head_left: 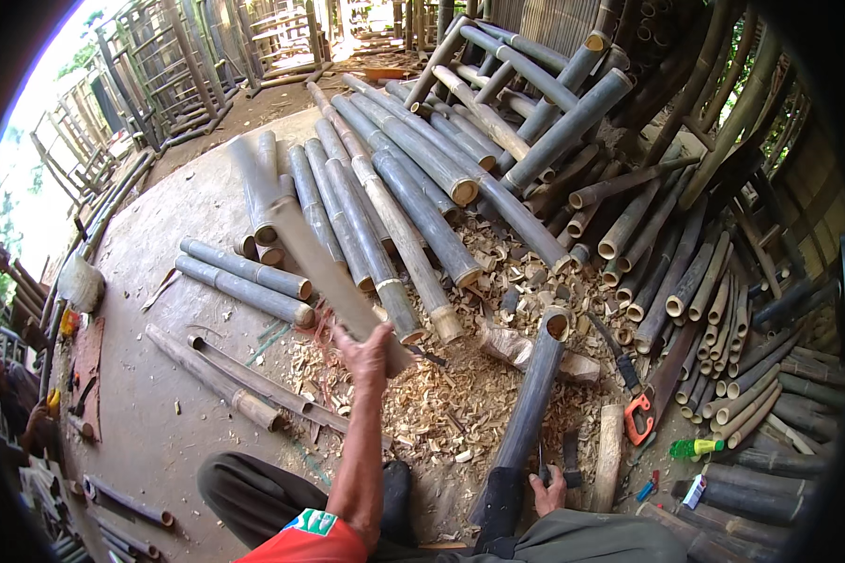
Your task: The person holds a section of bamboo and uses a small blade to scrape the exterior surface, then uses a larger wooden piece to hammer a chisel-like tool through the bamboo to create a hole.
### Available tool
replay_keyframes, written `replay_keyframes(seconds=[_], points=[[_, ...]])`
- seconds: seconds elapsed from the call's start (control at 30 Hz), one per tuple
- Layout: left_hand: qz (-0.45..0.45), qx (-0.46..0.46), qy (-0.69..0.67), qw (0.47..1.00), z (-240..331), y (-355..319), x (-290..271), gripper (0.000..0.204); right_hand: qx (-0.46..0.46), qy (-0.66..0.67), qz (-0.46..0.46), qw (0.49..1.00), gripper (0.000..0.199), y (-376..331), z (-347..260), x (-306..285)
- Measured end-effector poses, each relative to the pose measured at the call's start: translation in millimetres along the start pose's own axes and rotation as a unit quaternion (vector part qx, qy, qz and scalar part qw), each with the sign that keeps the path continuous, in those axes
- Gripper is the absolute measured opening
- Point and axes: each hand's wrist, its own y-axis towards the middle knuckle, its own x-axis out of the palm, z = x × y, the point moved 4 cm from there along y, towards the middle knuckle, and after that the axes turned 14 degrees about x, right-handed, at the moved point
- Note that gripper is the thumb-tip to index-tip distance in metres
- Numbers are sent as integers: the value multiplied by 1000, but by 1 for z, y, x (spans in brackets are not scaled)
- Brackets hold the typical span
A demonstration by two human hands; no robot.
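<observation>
down on the dirt floor (160, 413), amid a carpet of pale wood shavings (441, 413), the person sits with knees apart and works a bamboo pole (533, 399) that slants up from between the legs, its hollow cut end pointing away from them. the right hand (547, 490) is wrapped shut around the pole's lower part, close to the lap. the left hand (366, 355) is raised out in front, fingers closed on the handle of a long broad blade (324, 272), blurred, that angles up and to the left above the shavings. beyond the blade lies a row of grey-green bamboo lengths (376, 206) side by side, and a heap of shorter bamboo pieces (695, 291) is stacked at the right. a handsaw with an orange grip (637, 413) rests on the ground just right of the pole, with a small green bottle (695, 448) a little farther right. two loose bamboo sections (244, 281) lie well to the left.
</observation>
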Motion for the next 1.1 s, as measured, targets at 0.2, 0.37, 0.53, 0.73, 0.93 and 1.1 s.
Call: replay_keyframes(seconds=[0.2,0.37,0.53,0.73,0.93,1.1], points=[[-127,-117,35,984,-27,-12,104,68,12,-3,20,1000,59,-2,10,-6],[-170,-56,215,960,-52,38,140,79,38,34,-29,998,53,-1,9,1],[-75,131,376,914,-40,75,76,78,10,22,17,1000,53,0,27,-5],[351,106,741,563,-40,155,-229,74,-1,61,30,998,57,4,18,11],[376,-276,637,613,-93,97,-333,63,45,1,67,997,54,2,25,-22],[382,-310,561,666,-96,114,-397,87,43,18,39,998,54,3,22,-4]])
